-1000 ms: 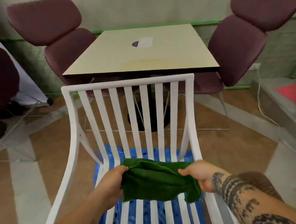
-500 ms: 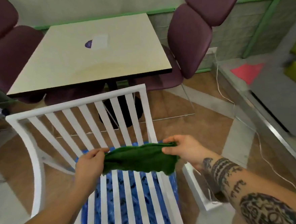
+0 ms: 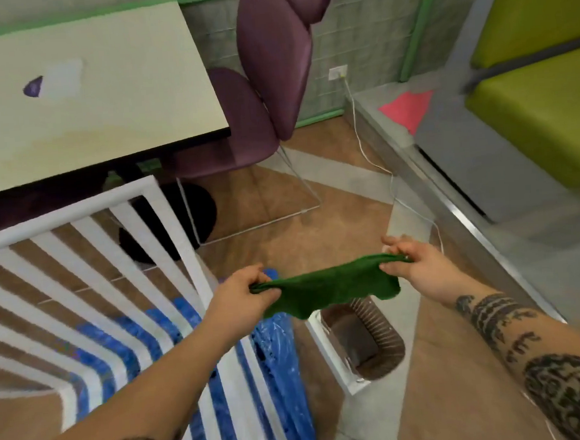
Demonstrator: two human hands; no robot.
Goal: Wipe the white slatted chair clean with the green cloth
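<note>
The green cloth [image 3: 331, 287] hangs stretched between both hands, in the air to the right of the chair and over the floor. My left hand [image 3: 242, 293] pinches its left end and my right hand [image 3: 411, 263] pinches its right end. The white slatted chair [image 3: 89, 268] fills the lower left, its back rail at the top and its slats running down toward me. The cloth is not touching the chair.
A blue sheet [image 3: 273, 351] lies under the chair. A beige table [image 3: 102, 105] and a purple chair [image 3: 272, 83] stand behind. A white and brown floor unit [image 3: 362, 338] sits under the cloth. A white cable [image 3: 374, 165] trails along a raised grey step [image 3: 458, 187] with green seats [image 3: 541, 99] at right.
The view has swung right, so the chair now sits at the left. Both hands have carried the cloth off the chair's seat to the right and pulled it wider between them.
</note>
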